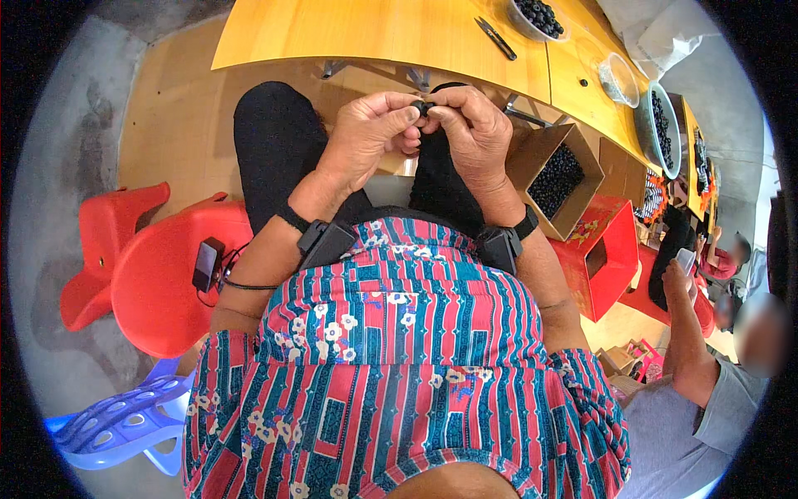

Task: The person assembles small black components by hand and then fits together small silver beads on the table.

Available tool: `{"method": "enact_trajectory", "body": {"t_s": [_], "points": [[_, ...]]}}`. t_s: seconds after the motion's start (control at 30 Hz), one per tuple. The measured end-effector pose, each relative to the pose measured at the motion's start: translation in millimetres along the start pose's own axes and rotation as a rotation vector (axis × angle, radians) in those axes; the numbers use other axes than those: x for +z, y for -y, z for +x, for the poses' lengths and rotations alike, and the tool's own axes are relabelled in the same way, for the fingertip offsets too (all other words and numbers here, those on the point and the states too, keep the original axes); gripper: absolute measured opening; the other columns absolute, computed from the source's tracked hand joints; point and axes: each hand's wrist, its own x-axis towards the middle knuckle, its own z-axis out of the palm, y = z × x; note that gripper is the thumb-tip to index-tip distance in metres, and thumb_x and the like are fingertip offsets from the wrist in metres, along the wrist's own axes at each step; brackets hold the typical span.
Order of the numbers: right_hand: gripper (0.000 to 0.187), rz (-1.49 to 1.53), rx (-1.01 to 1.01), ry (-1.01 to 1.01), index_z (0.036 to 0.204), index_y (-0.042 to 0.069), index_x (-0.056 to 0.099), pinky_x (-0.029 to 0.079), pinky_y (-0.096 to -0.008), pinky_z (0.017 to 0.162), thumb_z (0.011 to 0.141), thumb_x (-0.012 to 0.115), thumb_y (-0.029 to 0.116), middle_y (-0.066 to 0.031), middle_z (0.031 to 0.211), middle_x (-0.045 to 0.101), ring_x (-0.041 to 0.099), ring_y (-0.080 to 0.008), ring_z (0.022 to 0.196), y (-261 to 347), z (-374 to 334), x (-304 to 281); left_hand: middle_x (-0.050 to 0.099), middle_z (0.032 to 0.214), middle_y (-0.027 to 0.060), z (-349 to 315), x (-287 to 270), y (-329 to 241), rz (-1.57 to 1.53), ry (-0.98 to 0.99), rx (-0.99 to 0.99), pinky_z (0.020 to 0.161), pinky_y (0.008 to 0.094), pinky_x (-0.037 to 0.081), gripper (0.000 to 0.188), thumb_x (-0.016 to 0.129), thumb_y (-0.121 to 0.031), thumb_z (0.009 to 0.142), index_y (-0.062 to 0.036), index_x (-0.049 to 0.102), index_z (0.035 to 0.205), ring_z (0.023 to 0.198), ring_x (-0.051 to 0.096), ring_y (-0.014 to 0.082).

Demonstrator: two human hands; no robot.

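Above my knees, a small dark, rounded piece (423,108) is held between the fingertips of both hands. My left hand (366,137) pinches it from the left with thumb and forefinger. From the other side, my right hand (474,137) grips it the same way, its fingers curled. The piece is mostly covered by the fingers, and its exact kind is too small to make out. Close to my right wrist stands a cardboard box (519,158) holding many small black round pieces (557,179).
A yellow table (374,33) carries black-handled snips (496,38), a clear tub (519,27) of black pieces, a clear bowl (619,79) and a light-blue basin (645,125). Red chairs (166,283) and a blue stool (125,424) stand left. A co-worker (690,399) sits right, near a red box (594,258).
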Motion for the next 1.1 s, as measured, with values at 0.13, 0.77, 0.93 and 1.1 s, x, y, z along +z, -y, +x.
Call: {"method": "enact_trajectory", "body": {"t_s": [0.13, 0.77, 0.93, 1.1], "points": [[0.01, 0.101, 0.075, -0.055, 0.082, 0.004, 0.063, 0.049, -0.0273, 0.056, 0.075, 0.07, 0.002, -0.0074, 0.073, 0.063, 0.062, -0.018, 0.061, -1, -5, 7, 0.064, 0.079, 0.0024, 3, 2, 2, -0.107, 0.002, -0.031, 0.063, 0.0227, 0.054, 0.019, 0.061, -0.014, 0.092, -0.0018, 0.062, 0.107, 0.067, 0.06, 0.0085], [0.006, 0.727, 0.402, -0.084, 0.088, -0.002, 0.067, 0.051, -0.0255, 0.064, 0.082, 0.065, -0.002, -0.0102, 0.089, 0.065, 0.064, -0.0154, 0.073, 1, -5, 15, 0.064, 0.086, 0.0018, 1, 11, 10, 0.002, -0.123, 0.187, 0.057, 0.0218, 0.051, 0.022, 0.063, -0.015, 0.091, -0.0015, 0.064, 0.108, 0.068, 0.056, 0.0064], [0.009, 1.229, 0.668, -0.066, 0.095, 0.0, 0.064, 0.056, -0.0313, 0.07, 0.086, 0.062, 0.001, -0.009, 0.089, 0.065, 0.065, -0.0188, 0.08, 3, -4, 18, 0.064, 0.087, 0.003, 2, 14, 8, 0.01, -0.159, 0.231, 0.054, 0.0222, 0.051, 0.022, 0.063, -0.014, 0.09, -0.0006, 0.064, 0.107, 0.07, 0.058, 0.0083], [0.016, 1.354, 0.709, 0.057, 0.102, 0.001, 0.061, 0.057, -0.0348, 0.073, 0.087, 0.062, 0.006, -0.0085, 0.094, 0.064, 0.065, -0.0195, 0.081, -4, -4, 16, 0.063, 0.088, 0.0034, 3, 7, 12, 0.029, -0.14, 0.317, 0.053, 0.0236, 0.053, 0.021, 0.064, -0.01, 0.089, -0.0002, 0.063, 0.107, 0.073, 0.059, 0.0091]]}}
